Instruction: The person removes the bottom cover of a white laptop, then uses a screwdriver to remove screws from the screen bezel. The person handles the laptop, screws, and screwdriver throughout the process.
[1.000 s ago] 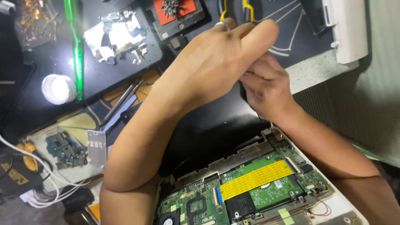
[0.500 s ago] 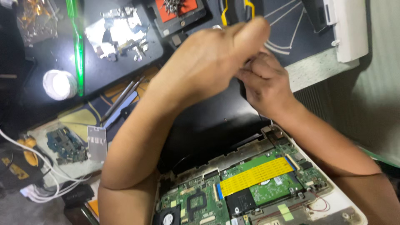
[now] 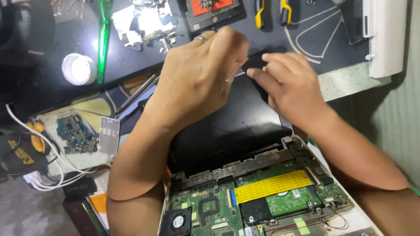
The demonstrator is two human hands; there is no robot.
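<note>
Far left: round white lamp (image 3: pixel 79 69) and green strip (image 3: pixel 103 39) on dark mat. Centre: your left hand (image 3: pixel 199 78), fingers curled, pinches far edge of black laptop screen (image 3: pixel 227 131). Right: your right hand (image 3: pixel 291 89) grips same edge, fingers narrow. Near: exposed green motherboard (image 3: pixel 245 205) with yellow ribbon cable (image 3: pixel 273 185).

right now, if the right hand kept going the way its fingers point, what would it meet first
Probably the left hand: the right hand points leftward at it across the laptop lid's top edge, with little gap, though depth is unclear.
</note>
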